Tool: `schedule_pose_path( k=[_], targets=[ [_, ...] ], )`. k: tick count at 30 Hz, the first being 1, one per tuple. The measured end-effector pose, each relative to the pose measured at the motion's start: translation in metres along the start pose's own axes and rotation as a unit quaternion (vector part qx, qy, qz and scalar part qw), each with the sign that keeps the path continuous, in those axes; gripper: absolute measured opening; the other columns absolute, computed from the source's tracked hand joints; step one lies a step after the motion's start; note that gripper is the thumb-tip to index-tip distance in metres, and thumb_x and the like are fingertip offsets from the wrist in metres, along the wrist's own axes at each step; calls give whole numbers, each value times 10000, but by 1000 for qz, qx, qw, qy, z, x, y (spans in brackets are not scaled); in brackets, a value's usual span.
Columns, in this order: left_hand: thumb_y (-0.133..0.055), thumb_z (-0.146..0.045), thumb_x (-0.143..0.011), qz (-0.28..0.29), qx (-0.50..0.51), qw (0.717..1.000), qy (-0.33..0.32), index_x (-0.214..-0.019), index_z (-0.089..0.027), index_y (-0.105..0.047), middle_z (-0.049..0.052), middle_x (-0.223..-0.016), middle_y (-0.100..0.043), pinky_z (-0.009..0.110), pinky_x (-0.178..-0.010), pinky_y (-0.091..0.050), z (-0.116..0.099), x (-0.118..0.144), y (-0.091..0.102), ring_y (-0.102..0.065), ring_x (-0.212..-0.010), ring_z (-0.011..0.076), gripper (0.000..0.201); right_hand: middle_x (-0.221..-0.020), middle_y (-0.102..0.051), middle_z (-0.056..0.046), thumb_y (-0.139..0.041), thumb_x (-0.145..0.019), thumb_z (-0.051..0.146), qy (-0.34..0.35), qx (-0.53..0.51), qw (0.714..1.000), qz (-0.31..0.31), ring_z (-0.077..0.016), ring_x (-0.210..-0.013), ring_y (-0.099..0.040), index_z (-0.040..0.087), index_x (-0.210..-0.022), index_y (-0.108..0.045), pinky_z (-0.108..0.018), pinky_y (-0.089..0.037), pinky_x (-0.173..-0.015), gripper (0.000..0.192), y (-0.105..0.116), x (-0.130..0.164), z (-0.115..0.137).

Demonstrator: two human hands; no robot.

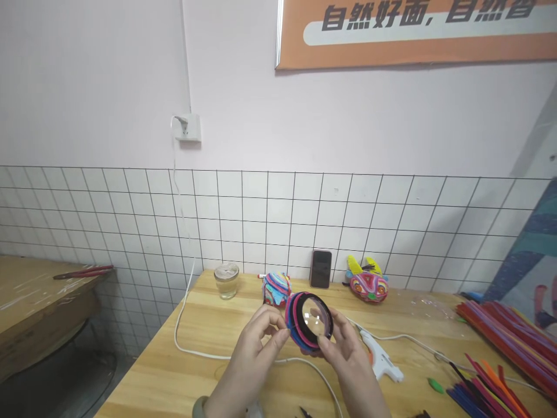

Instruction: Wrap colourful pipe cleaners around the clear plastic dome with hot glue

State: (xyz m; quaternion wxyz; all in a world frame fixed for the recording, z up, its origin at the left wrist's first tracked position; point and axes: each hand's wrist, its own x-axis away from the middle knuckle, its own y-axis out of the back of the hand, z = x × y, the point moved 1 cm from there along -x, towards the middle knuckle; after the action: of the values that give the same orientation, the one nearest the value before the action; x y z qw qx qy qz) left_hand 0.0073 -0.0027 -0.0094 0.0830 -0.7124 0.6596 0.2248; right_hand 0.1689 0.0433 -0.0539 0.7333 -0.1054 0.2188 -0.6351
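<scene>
Banded round piece (300,323) gripped at rim by right hand (343,347); left hand (260,338) pinched closed at its side. Judged light, soft-wrapped; best held by rim.

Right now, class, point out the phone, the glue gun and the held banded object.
Phone (321,269), head view: the dark screen.
Glue gun (383,359), head view: the white body.
Banded object (306,331), head view: the black ring.

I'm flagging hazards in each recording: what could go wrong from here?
The right hand, holding the round piece, is near the glue gun and might brush it; whether that is hot doesn't show. The white cord runs beneath the left hand, so the wrist could snag it. The phone stands upright by the wall and might tip if bumped.
</scene>
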Motion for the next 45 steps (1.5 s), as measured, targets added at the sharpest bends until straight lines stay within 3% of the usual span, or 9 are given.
schedule_pose_path(
  k=[6,10,12,15,18,22,27,32,45],
  targets=[
    [-506,-335,-882,54,64,996,34,-779,-205,-548,41,-848,-606,327,-812,-454,-3,2,9,-585,-878,207,171,-840,-757,-50,-800,-686,404,-87,-43,995,-6,-202,-613,-722,200,-1121,-492,-328,-547,-632,571,5,-8,7],
    [-502,-365,-859,-40,-42,996,73,-761,-216,-556,24,-667,-635,370,-706,-496,10,-4,23,-620,-692,221,187,-817,-767,-36,-827,-638,400,-113,-83,990,-29,-194,-597,-730,207,-1155,-500,-275,-525,-593,641,4,-10,12],
    [-546,-335,-822,-91,-79,990,76,-895,-206,-600,90,-870,-691,470,-866,-444,20,-8,25,-625,-890,280,158,-819,-768,-25,-835,-624,402,-116,-89,989,-38,-188,-599,-730,216,-1156,-492,-267,-523,-592,660,3,-10,12],
    [-650,-305,-736,-115,-87,987,67,-1206,-184,-532,178,-1341,-535,526,-1078,-244,33,-9,16,-409,-1293,329,500,-777,-767,-26,-834,-625,406,-118,-86,988,-49,-180,-574,-721,206,-1105,-483,-263,-519,-582,627,2,-9,9],
    [-653,-421,-760,-56,73,991,93,-1442,-191,-223,222,-1447,-420,516,-1067,-309,43,-5,-6,-400,-1332,314,839,-744,-762,-38,-823,-646,415,-125,-74,989,-40,-191,-565,-720,200,-1107,-472,-270,-512,-577,619,-3,-4,3],
    [-656,-482,-760,-13,204,976,70,-1475,-200,-69,234,-1474,-373,451,-1035,-395,44,1,-30,-452,-1306,293,967,-842,-748,-42,-810,-657,443,-116,-65,991,-15,-191,-569,-712,212,-1119,-489,-281,-502,-569,608,-11,4,-4],
    [-721,-241,-716,-114,-96,989,-18,-1296,-266,-471,149,-1475,-398,569,-1077,-298,28,7,-26,-338,-1367,334,632,-859,-740,-30,-800,-685,417,-140,-104,985,-18,-169,-612,-689,232,-1155,-497,-296,-519,-606,589,-16,10,-6],
    [-598,-157,-800,-75,-282,945,-144,-902,-243,-673,150,-1241,-618,524,-918,-489,18,11,-24,-563,-1171,331,153,-881,-760,-48,-789,-702,415,-163,-134,978,-8,-201,-676,-719,233,-1210,-498,-308,-525,-643,613,-22,14,1],
    [-455,-178,-893,-12,-270,958,-94,-830,-195,-681,218,-1430,-459,489,-998,-445,21,15,-35,-431,-1319,322,235,-927,-752,-43,-807,-690,382,-126,-141,981,-37,-141,-614,-683,217,-1096,-581,-267,-525,-607,493,-21,13,-1]
  ],
)
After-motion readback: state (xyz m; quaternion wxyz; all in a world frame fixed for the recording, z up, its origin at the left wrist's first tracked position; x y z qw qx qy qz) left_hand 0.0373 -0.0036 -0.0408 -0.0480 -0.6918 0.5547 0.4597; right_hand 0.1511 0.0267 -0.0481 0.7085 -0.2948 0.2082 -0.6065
